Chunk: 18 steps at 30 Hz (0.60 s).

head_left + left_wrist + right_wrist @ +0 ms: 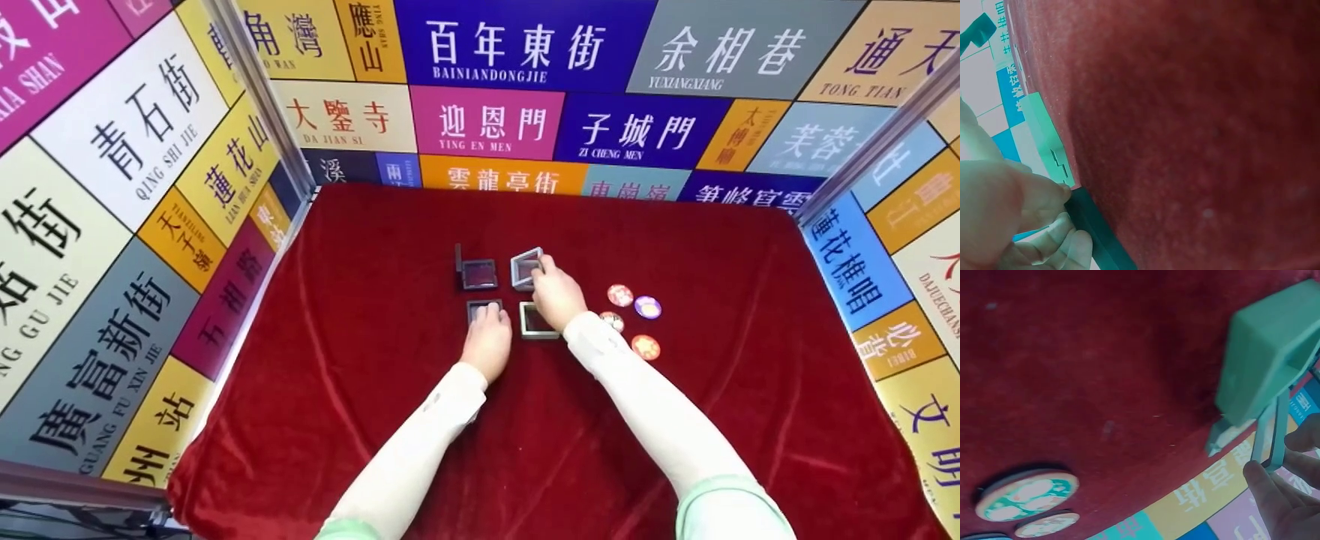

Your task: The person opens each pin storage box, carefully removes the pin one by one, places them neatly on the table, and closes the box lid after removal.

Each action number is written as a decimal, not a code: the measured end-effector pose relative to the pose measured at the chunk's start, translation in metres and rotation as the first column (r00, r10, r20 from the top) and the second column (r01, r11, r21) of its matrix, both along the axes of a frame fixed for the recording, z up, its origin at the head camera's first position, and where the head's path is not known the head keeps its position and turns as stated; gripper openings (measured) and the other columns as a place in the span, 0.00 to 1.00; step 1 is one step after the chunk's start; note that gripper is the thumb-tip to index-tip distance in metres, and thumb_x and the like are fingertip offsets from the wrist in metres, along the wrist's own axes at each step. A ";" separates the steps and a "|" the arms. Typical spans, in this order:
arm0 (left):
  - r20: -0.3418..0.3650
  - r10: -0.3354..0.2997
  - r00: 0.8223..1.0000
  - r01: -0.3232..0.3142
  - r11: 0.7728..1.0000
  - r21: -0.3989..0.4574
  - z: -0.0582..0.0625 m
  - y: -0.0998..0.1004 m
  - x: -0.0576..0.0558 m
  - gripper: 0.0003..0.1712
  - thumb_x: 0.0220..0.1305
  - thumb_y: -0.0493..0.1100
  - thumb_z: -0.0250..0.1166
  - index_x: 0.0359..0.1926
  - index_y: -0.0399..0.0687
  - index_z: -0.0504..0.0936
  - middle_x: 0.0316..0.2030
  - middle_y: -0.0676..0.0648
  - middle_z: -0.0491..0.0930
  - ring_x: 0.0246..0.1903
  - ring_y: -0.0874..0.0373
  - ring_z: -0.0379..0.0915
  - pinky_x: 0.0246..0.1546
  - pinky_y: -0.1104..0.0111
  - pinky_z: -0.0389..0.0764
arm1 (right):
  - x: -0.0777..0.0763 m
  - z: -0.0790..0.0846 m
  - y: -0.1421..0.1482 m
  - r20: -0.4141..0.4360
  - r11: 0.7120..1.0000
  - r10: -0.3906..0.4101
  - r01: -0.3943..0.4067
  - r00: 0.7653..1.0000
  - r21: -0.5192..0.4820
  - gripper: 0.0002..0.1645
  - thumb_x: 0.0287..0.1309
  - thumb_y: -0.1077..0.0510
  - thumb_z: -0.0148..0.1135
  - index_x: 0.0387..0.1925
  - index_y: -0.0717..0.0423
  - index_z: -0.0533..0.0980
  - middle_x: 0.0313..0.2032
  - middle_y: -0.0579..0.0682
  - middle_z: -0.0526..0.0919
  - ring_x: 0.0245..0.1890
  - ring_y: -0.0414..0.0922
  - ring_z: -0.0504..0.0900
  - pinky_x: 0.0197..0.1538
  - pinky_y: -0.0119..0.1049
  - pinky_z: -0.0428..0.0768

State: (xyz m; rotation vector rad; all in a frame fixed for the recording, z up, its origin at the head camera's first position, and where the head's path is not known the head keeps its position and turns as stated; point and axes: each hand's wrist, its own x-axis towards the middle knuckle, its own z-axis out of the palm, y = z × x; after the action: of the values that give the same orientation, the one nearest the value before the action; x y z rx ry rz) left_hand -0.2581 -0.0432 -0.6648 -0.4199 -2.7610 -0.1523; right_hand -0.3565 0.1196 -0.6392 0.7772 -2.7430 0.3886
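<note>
Several small square hinged boxes stand close together on red cloth. In the head view, my right hand (561,294) pinches the raised framed lid (1270,433) of the grey box (519,283) at the back right. My left hand (489,343) grips the dark box (1098,230) at the front left, thumb and fingertips at its edge; the hand covers much of it in the head view. Beside it, under my right wrist, is a pale greenish box (540,336). Behind my left hand, another dark box (480,285) has its lid upright.
Several round patterned discs lie right of the boxes, among them a red one (646,347) and a purple-rimmed one (647,307). Red velvet cloth (360,315) covers the table. Printed sign panels (487,124) wall in the back and both sides.
</note>
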 end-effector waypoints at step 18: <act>0.083 -0.011 0.996 0.010 1.000 0.012 0.001 0.000 -0.002 0.18 0.72 0.33 0.63 0.58 0.26 0.84 0.49 0.36 0.77 0.49 0.40 0.76 0.46 0.53 0.84 | -0.003 -0.015 0.005 0.117 0.998 -0.048 0.043 0.992 0.046 0.25 0.58 0.66 0.65 0.58 0.66 0.77 0.53 0.72 0.81 0.41 0.67 0.86 0.43 0.60 0.86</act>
State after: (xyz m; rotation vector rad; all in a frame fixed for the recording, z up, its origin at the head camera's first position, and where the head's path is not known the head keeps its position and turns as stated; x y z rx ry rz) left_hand -0.2603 -0.0432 -0.6640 -0.4351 -2.8382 -0.1921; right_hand -0.3596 0.1241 -0.6540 0.7221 -2.8828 0.3786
